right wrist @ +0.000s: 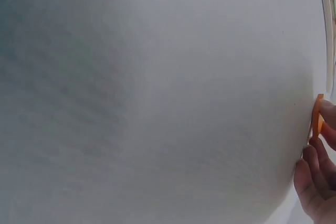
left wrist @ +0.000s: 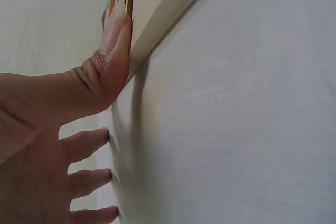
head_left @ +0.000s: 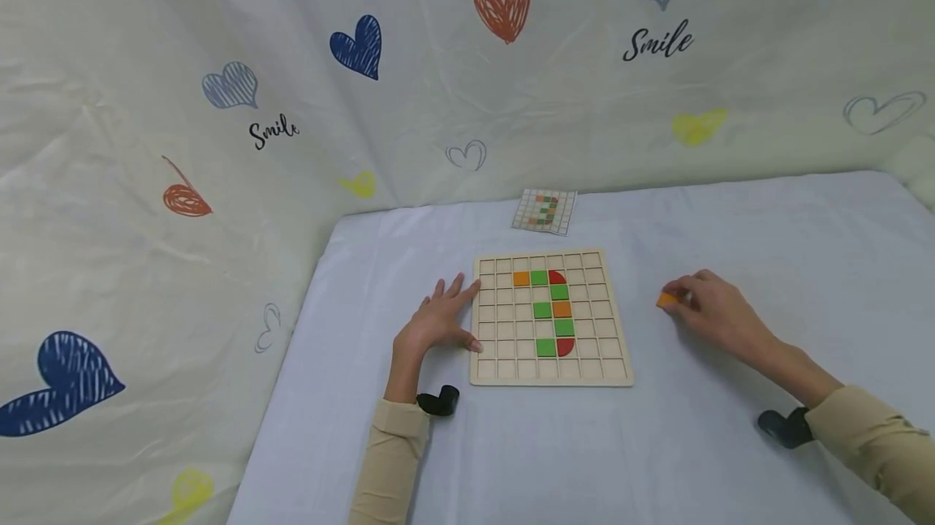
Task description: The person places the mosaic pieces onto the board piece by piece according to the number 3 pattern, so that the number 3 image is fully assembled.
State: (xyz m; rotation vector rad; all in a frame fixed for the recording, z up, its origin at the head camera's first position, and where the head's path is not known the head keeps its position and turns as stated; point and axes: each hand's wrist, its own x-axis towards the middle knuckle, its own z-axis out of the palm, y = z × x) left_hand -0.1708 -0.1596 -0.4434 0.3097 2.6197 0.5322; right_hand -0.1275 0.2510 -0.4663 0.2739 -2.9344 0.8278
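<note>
A wooden grid board (head_left: 511, 375) lies on the white cloth, with green, orange and red tiles set in its cells. My left hand (head_left: 437, 320) is spread at the board's left edge. In the left wrist view its thumb (left wrist: 113, 32) touches the board's rim, while several other fingers reach down to the cloth. To the right of the board, my right hand (head_left: 712, 310) pinches an orange square tile (head_left: 665, 300) between thumb and fingers. That orange tile (right wrist: 316, 116) also shows at the right edge of the right wrist view, close to the cloth.
Behind the board lies a small pattern card (head_left: 545, 212) showing a coloured grid figure. A black wrist camera (head_left: 440, 402) sits by the left sleeve, another black wrist camera (head_left: 785, 428) by the right. A curtain (head_left: 409, 119) printed with hearts hangs behind the table.
</note>
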